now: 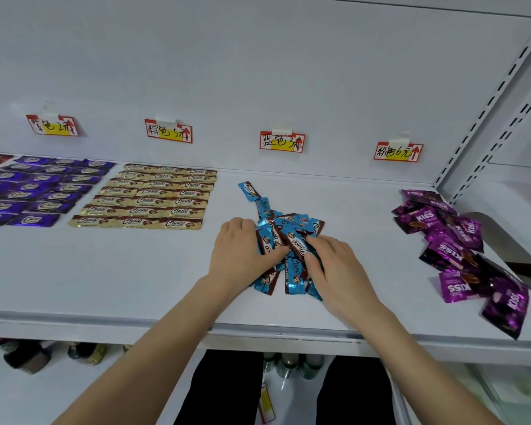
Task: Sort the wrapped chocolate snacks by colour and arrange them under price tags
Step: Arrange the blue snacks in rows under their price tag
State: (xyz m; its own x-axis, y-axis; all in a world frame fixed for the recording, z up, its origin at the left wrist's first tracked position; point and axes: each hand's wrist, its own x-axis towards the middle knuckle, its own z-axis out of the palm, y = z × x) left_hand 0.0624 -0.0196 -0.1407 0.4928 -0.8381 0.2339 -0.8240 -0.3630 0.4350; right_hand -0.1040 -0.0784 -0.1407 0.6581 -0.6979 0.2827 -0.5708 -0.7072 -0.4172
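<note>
- Gathering blue snacks (288, 225): our left hand (242, 250) and right hand (334, 265) flank the heap, fingers curled on wrappers.
- Straight up-frame lies the blue price tag (282, 142); wrapper long axes splay.

Blue wrappers (288, 228): glossy plastic film, crinkled, glinting on my feed.
Gold wrappers (147, 197): shiny metallic-looking film, flat and smooth.
Purple wrappers (43, 188): glossy film with bright highlights.
Magenta wrappers (460, 250): shiny, creased film.
Shelf (105, 271): smooth white, near matt.
Price tags (282, 144): matt paper, I'd say, under pale tape (282, 128).
Slotted upright (485, 118): looks like white painted metal.
</note>
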